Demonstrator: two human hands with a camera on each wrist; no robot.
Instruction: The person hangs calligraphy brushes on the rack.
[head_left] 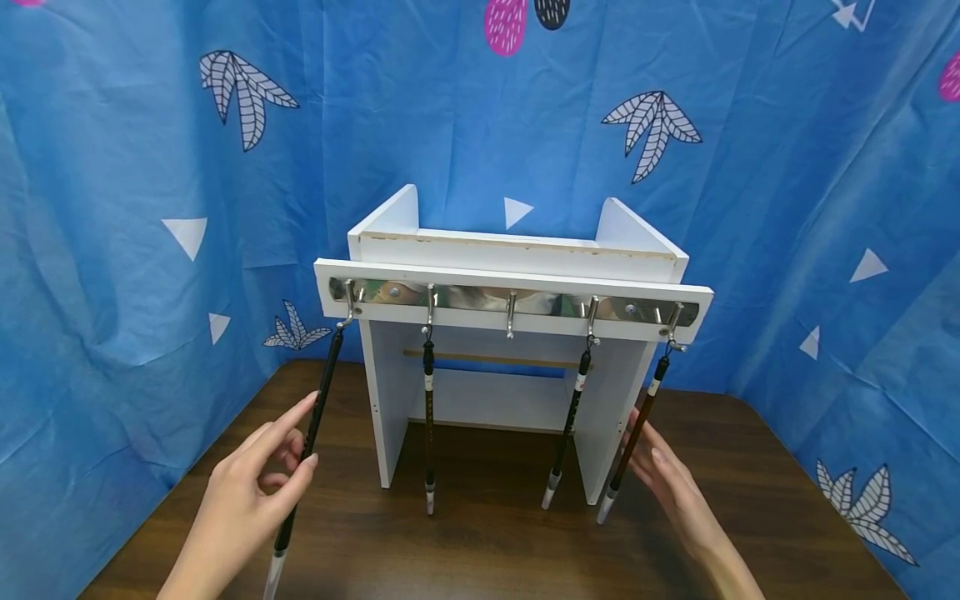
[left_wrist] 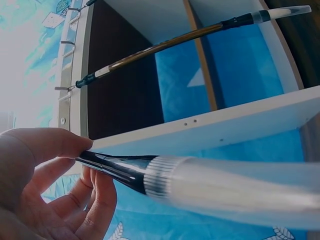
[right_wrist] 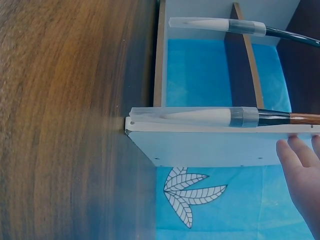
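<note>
My left hand (head_left: pixel 251 479) pinches a black writing brush (head_left: pixel 324 392) between thumb and fingers. The brush slants, its top at the leftmost hook (head_left: pixel 348 296) and its clear-capped tip (left_wrist: pixel 240 190) pointing down. Beside the rightmost brush (head_left: pixel 637 433), which has a brown handle, my right hand (head_left: pixel 671 483) has its fingers loosely extended. That brush hangs by a loop from the right end hook (head_left: pixel 674 321). Two more brushes hang between them, one brown (head_left: pixel 429 408) on the second hook and one dark (head_left: pixel 573 408) on the fourth. The middle hook (head_left: pixel 511 312) bears no brush.
The hooks sit on a metal strip along a white board (head_left: pixel 480 271) fixed to a white shelf unit (head_left: pixel 382 392). The unit stands on a dark wooden table (head_left: pixel 712 467). A blue patterned cloth (head_left: pixel 465 125) hangs behind and at both sides.
</note>
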